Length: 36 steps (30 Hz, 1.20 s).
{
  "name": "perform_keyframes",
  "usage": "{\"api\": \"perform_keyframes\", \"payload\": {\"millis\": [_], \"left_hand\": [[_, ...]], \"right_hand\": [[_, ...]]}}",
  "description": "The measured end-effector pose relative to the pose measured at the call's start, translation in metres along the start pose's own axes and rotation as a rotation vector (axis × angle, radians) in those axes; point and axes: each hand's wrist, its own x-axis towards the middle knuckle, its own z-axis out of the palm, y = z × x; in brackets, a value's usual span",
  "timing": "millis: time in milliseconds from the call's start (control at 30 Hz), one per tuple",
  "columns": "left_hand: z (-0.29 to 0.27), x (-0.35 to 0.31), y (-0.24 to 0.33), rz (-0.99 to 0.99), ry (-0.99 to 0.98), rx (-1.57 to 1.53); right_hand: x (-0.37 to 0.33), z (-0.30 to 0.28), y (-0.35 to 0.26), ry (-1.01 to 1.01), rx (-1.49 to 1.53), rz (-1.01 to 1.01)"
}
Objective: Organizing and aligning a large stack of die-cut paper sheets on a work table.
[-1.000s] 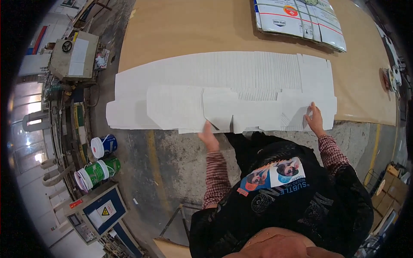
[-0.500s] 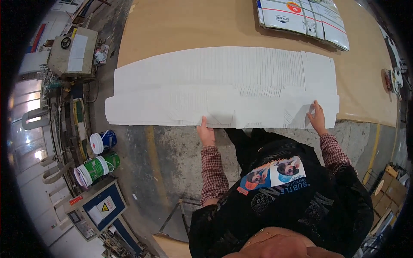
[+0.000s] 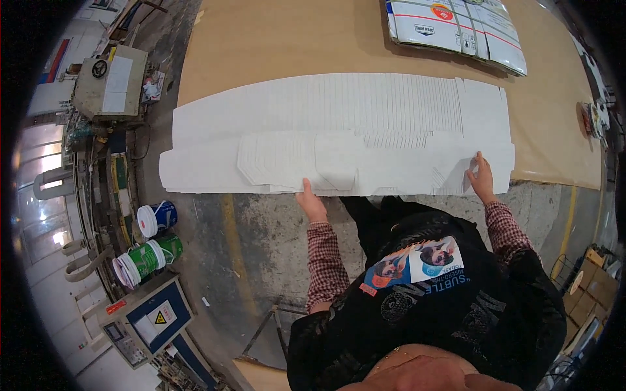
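Overlapping white cardboard sheets lie fanned out in a long row across the surface in front of me, their edges making fine parallel lines. At the near edge, left of the middle, my left hand is closed on the sheets, thumb on top and the other fingers hidden beneath. A small fanned group of sheets stands out just above and left of that thumb. Near the right end of the row, my right hand rests on the sheets, its thumb and a finger apart and the other fingers partly hidden.
Brown board covers the work surface beyond the sheets. A strapped bundle of flattened white printed cartons lies at the far right. On the left floor are a blue-and-white bucket, green buckets and a blue-and-white machine cabinet.
My left hand has shifted slightly left and toward me. The sheets by it have spread into a clearer fan with stepped left edges. My right hand stays in place.
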Motion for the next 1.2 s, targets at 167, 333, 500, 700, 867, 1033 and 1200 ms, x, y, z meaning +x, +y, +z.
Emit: {"api": "perform_keyframes", "payload": {"millis": [167, 333, 500, 700, 867, 1033, 1200], "left_hand": [[0.009, -0.022, -0.009, 0.327, -0.06, 0.187], [-0.002, -0.003, -0.007, -0.046, -0.084, -0.202], [0.008, -0.001, -0.02, 0.033, 0.094, -0.226], [0.011, -0.003, -0.025, 0.028, 0.178, -0.215], [0.005, -0.009, -0.008, -0.036, 0.227, -0.198], [0.0, 0.013, -0.036, -0.034, -0.032, -0.308], [0.001, 0.014, -0.042, -0.309, -0.039, -0.229]], "right_hand": [[-0.004, -0.001, 0.003, 0.002, -0.038, 0.019], [-0.005, 0.001, 0.002, 0.009, -0.023, -0.008], [-0.006, -0.001, 0.005, 0.03, -0.07, 0.021], [0.0, 0.003, 0.007, 0.063, -0.061, 0.044], [0.006, 0.012, 0.004, 0.082, -0.044, -0.028], [0.007, 0.007, 0.029, 0.022, 0.005, 0.027], [0.021, -0.002, 0.062, -0.016, -0.044, -0.007]]}}
